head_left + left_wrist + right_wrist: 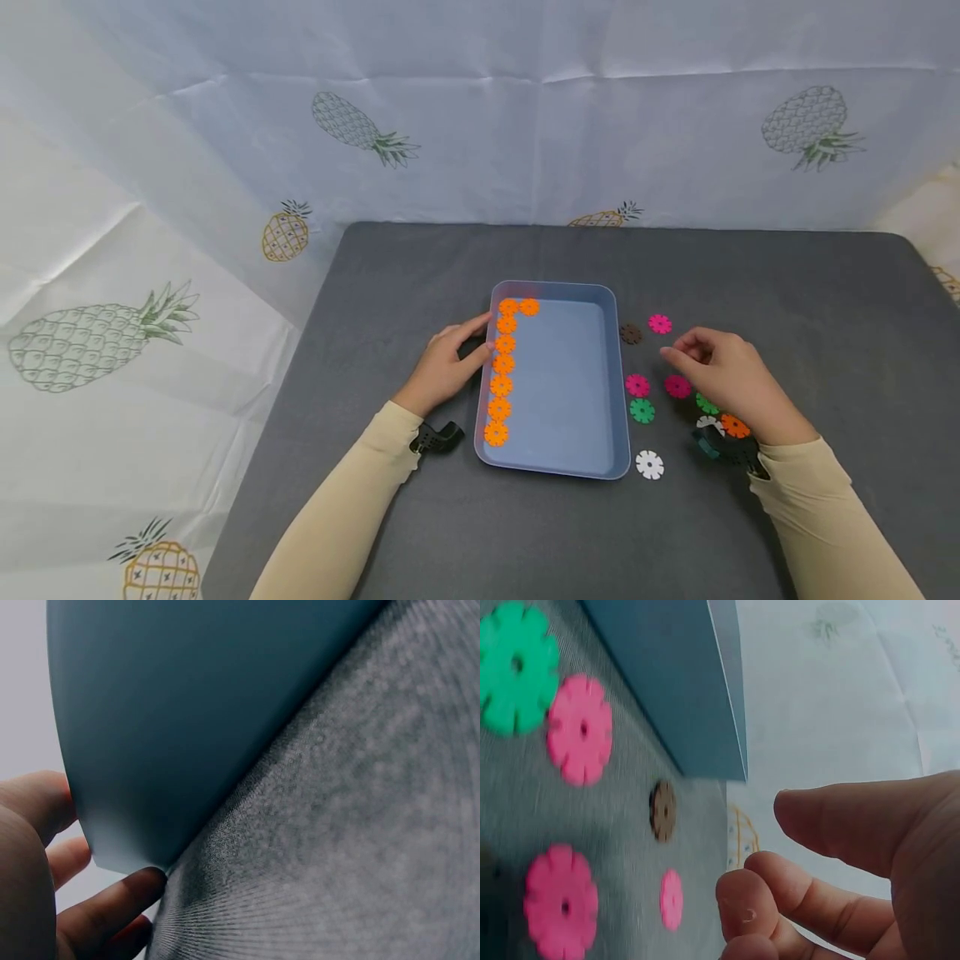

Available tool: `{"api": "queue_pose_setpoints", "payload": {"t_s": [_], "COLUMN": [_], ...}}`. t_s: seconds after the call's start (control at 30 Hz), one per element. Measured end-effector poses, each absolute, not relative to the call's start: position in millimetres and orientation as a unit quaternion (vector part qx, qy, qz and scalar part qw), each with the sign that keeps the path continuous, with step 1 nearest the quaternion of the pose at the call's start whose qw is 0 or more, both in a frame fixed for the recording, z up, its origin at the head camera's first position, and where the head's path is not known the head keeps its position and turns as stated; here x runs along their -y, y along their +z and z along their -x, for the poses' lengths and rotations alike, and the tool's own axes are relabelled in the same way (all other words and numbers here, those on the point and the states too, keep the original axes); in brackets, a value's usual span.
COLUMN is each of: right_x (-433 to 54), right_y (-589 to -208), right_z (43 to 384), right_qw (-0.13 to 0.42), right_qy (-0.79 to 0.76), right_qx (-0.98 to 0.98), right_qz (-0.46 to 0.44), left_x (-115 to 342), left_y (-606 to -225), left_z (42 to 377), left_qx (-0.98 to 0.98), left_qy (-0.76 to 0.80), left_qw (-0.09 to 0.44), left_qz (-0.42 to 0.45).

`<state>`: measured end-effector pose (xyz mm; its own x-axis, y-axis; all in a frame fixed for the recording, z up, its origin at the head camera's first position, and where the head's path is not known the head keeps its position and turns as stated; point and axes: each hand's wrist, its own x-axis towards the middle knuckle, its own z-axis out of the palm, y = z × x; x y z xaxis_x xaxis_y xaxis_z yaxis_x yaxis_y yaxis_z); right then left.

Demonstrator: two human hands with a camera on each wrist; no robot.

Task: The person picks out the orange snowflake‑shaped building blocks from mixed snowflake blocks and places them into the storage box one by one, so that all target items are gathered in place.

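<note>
My left hand (442, 367) rests against the left wall of a shallow blue tray (562, 392), its fingers extended along the outside. In the left wrist view fingertips (146, 883) touch the tray's outer wall (172, 735) near the cloth. Inside the tray, several orange notched flower discs (501, 386) line the left side, and one more orange disc (529, 307) lies beside the top one. Right of the tray, my right hand (723, 371) hovers above loose discs with fingers loosely bent. A gap separates its thumb (825, 817) from the fingers, and nothing is between them.
Right of the tray lie a brown disc (631, 334), several pink discs (637, 385), green discs (642, 411), white discs (649, 465) and an orange-red disc (735, 426). A dark grey cloth (420, 267) covers the table. Behind hangs a pineapple-print curtain (480, 125).
</note>
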<state>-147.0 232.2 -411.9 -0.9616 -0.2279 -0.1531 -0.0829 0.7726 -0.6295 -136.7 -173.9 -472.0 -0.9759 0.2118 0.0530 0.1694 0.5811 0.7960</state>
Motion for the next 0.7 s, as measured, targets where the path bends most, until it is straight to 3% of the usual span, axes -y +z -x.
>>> {"api": "queue_pose_setpoints", "payload": {"t_s": [0.7], "right_x": [-304], "right_y": [-434], "right_z": [152], "right_qw": [0.13], "right_qy": [-0.249], "right_qx": [-0.957], "right_qz": [0.07], "left_x": [172], "left_y": [-471], "left_z": [136], "left_qx": [-0.89], "left_qy": [0.444], "left_qw": [0.03], "left_qz": [-0.099]}}
